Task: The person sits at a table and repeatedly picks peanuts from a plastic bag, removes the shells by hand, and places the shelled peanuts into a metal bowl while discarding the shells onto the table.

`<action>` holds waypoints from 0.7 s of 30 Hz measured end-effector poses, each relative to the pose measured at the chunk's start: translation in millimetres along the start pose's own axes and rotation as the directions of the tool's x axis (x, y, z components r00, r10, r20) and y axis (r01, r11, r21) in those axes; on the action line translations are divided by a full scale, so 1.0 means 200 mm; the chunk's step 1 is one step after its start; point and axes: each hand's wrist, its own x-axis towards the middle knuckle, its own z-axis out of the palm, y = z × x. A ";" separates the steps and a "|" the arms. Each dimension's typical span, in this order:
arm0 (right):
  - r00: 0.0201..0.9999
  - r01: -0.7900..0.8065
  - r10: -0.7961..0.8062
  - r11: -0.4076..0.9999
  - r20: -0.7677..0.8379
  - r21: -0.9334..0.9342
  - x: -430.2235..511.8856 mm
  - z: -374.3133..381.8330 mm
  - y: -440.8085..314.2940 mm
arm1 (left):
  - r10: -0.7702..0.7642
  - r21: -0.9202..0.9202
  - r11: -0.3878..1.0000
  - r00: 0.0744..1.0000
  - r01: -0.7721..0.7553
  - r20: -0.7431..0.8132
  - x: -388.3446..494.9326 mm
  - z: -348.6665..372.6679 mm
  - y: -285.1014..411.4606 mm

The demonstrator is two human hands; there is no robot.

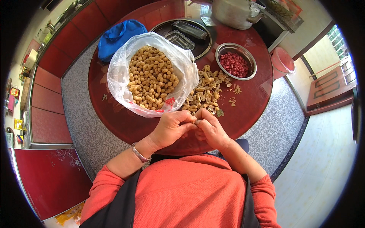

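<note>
My left hand [170, 127] and my right hand [212, 130] meet at the table's near side. Their thumbs and forefingers pinch a small peanut [195, 122], mostly hidden by the fingertips. Just beyond my left hand stands an open clear plastic bag [118, 82] with red print, full of unshelled peanuts [152, 75]. A loose heap of split peanut shells [206, 92] lies right of the bag, beyond my fingers. Farther back on the right, a steel bowl [253, 61] holds shelled red-skinned peanut kernels [233, 64].
The round dark-red table [251, 111] carries a blue cloth bag [121, 37], a dark round tray [209, 47] with a glass dish [179, 40], and a large metal pot [235, 14]. A pink bucket [282, 62] stands beyond the right edge. Red cabinets [51, 97] line the left.
</note>
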 end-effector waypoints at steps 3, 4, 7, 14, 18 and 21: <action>0.998 0.049 -0.051 0.998 0.031 0.037 0.00 0.00 0.02 | -0.004 -0.029 1.000 1.000 0.003 -0.017 0.00 0.00 0.00; 0.996 0.087 -0.087 0.996 0.029 0.009 0.01 0.00 0.03 | -0.030 -0.054 0.998 0.999 0.029 -0.027 0.00 0.00 0.00; 0.984 0.157 -0.161 0.986 0.071 0.059 0.03 0.00 0.06 | -0.086 -0.165 0.983 0.995 0.078 -0.044 0.00 0.00 0.01; 0.969 0.221 -0.230 0.969 0.084 0.107 0.04 -0.02 0.10 | -0.106 -0.271 0.959 0.992 0.082 -0.075 -0.01 0.01 -0.01; 0.961 0.248 -0.262 0.958 0.086 0.142 0.05 -0.01 0.11 | -0.103 -0.407 0.911 0.992 0.066 -0.070 0.00 0.00 -0.03; 0.954 0.290 -0.295 0.953 0.053 0.089 0.05 -0.01 0.12 | -0.035 -0.317 0.948 0.993 -0.003 -0.112 0.01 0.02 -0.04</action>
